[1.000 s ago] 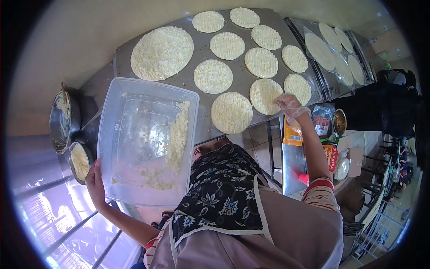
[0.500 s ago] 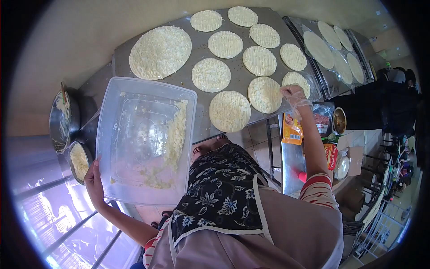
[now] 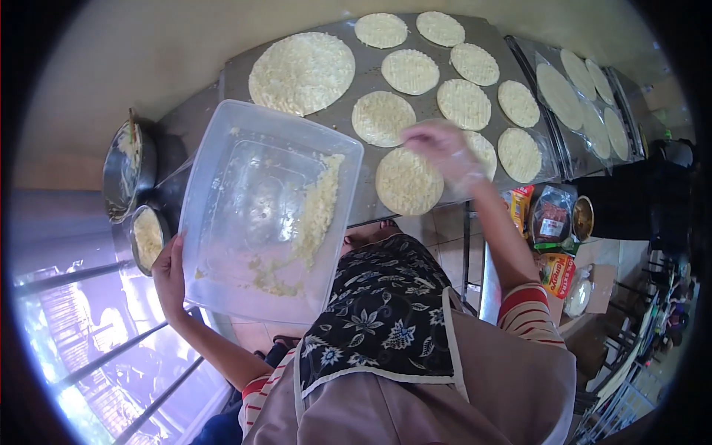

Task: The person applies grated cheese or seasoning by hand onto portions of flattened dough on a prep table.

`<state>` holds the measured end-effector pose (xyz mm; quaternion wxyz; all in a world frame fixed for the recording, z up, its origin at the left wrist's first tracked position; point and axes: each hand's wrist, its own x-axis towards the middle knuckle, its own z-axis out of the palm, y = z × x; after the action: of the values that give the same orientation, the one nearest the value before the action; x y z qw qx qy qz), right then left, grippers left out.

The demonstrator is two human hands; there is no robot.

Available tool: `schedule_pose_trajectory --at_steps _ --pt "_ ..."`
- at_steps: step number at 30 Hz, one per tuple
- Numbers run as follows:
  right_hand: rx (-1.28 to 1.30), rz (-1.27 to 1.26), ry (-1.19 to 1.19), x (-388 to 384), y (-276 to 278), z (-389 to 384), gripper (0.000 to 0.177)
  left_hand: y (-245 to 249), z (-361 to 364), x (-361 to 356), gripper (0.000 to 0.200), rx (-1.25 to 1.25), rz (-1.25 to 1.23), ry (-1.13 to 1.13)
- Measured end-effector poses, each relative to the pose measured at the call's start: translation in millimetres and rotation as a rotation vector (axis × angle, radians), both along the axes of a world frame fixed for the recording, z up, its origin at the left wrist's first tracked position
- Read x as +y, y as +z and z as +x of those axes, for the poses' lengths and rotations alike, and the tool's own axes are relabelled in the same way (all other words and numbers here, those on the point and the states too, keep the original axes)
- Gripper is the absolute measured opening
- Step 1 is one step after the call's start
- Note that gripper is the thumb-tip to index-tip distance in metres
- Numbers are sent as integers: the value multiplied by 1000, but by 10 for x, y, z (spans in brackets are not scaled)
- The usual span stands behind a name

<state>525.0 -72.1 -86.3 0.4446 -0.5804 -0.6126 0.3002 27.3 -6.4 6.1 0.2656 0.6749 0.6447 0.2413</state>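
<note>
My left hand (image 3: 170,276) grips the left side of a clear plastic tub (image 3: 241,193), tilted in front of me. Shredded cheese (image 3: 319,208) lies heaped along the tub's right side. In a clear plastic glove, my right hand (image 3: 445,152) hovers over the flat dough rounds, its fingers smeared by motion. Just below it is a round dough base (image 3: 409,185) with shredded topping, and another round (image 3: 383,119) sits to its upper left. A much larger round (image 3: 302,73), also topped, lies at the far left of the metal table (image 3: 363,76).
A large pan (image 3: 127,170) and a small bowl (image 3: 148,237) of pale shreds stand at left. Plastic-covered rounds (image 3: 560,96) lie on a second surface at right. Below them are food packets (image 3: 556,273) and a bowl (image 3: 583,217). A person in dark clothes (image 3: 623,208) stands beyond.
My right hand has moved left from the rounds at the table's right edge to those nearer the tub. My left hand still holds the tub. The view has shifted slightly.
</note>
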Motion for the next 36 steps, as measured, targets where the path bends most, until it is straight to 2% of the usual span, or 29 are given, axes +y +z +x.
schedule_pose_trajectory --at_steps 1,2,3,5,7,9,10,12,14,18,21,23,24,26,28,32,34,36 --pt "-63 -22 101 109 46 -309 18 25 36 -10 35 20 -37 37" --pt "-137 93 259 225 2 -582 19 40 56 -15 35 38 -75 71" --pt "-140 52 374 312 -54 -833 20 30 59 -14 36 24 -58 46" --pt "-527 375 324 492 -796 -1301 22 26 80 -30 36 18 -26 34" --pt "-749 -500 558 620 -232 -1632 20 44 103 -71 35 10 6 22" --pt "-825 -272 569 718 -882 -1927 17 82 154 -113 34 47 49 15" --pt "-797 -239 530 733 -1070 -2026 14 73 150 -118 34 33 51 3" --pt "-781 -226 473 662 -1134 -2072 12 50 96 -140 33 16 58 5" --pt "-457 -214 465 584 -1071 -2034 8 73 111 -163 33 2 34 8" --pt "-460 -274 453 458 -1041 -2082 7 59 107 -147 34 -16 20 13" --pt "-580 -226 430 517 -1084 -2074 9 44 106 -126 35 -3 26 9" --pt "-469 -103 378 646 -1161 -1969 10 37 114 -127 35 -17 47 -8" --pt "-468 -106 376 660 -1025 -1890 10 42 123 -131 36 -22 49 -12" --pt "645 -535 401 629 -652 -1668 13 41 130 -138 36 -28 48 -13" --pt "804 -608 382 516 -106 -1378 23 40 105 -133 36 -23 5 7" --pt "972 -521 299 229 147 -681 30 -13 20 -111 35 -7 -2 21" --pt "917 -476 198 32 220 -213 31 -13 22 -107 36 -39 -18 15" --pt "792 -472 8 -162 33 299 33 -27 13 -92 36 -22 -11 11"
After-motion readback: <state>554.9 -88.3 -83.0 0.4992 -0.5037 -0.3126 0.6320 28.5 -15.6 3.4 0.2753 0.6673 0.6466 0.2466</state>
